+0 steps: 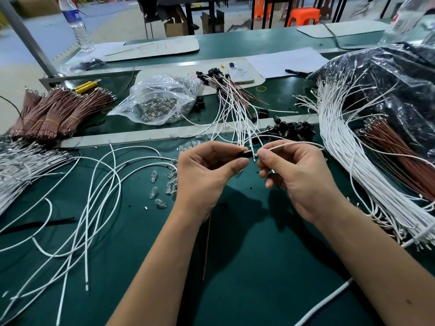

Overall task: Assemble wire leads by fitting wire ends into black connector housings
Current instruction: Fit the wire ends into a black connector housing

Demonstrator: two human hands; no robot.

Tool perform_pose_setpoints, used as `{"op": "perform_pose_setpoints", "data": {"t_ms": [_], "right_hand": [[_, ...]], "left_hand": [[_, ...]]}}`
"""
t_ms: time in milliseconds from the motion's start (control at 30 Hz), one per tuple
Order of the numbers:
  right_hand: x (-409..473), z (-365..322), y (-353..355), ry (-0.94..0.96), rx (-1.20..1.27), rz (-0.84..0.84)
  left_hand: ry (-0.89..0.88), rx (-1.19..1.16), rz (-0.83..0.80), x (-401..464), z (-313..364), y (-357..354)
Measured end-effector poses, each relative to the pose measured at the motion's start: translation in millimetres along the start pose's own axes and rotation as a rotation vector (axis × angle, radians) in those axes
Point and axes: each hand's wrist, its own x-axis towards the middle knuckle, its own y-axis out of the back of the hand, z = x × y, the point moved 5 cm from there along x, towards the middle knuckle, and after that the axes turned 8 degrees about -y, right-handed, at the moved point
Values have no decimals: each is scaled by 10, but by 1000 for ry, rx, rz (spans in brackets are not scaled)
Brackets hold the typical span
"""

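1. Underneath everything, the green table [235, 290] carries it all, with a pale strip [131, 135] running across it beyond my hands.
2. Along the right edge, a big plastic bag of dark parts [388, 90] bulges, and a thick bundle of white wires [353, 165] fans down from it toward the near right corner, with brown wires [400, 156] lying beside them.
3. Toward the left edge, banded brown wire bundles [58, 111] lie past the pale strip, and loose white wires [89, 196] loop over the near left part of the table.
4. Past the strip, near the middle, a clear bag of small bulbs [160, 102] sits slumped; just right of it lies a spread of finished leads [226, 95], their black ends pointing to the far edge.
5. My left hand [207, 170] is raised above the table's middle, thumb and curled fingers pinching a black connector housing [244, 153]; a thin brown wire [207, 243] hangs down below my wrist.
6. My right hand [296, 177] is just beside it, thumb and forefinger pinching a white wire [294, 144] close to its end, the other fingers curled loosely under. The wire arcs off toward the right edge.
7. That wire's end meets the housing's open side; I cannot tell how far in it sits.
8. A small heap of black housings [294, 130] lies on the strip just beyond my right hand.
9. Loose glass bulbs [169, 182] are scattered on the table left of my left hand.
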Motion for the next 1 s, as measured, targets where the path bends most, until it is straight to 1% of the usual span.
{"op": "perform_pose_setpoints", "data": {"t_ms": [133, 333, 667, 767, 1000], "right_hand": [[-7, 8, -31, -35, 86, -20], [1, 17, -31, -56, 115, -31], [0, -10, -1, 66, -25, -45], [-10, -9, -22, 77, -9, -37], [-18, 7, -26, 64, 73, -11]], "left_hand": [[11, -30, -1, -4, 15, -16], [7, -14, -3, -8, 27, -38], [2, 68, -75, 1, 36, -31], [13, 85, -86, 5, 26, -26], [43, 40, -55, 5, -10, -27]]}}
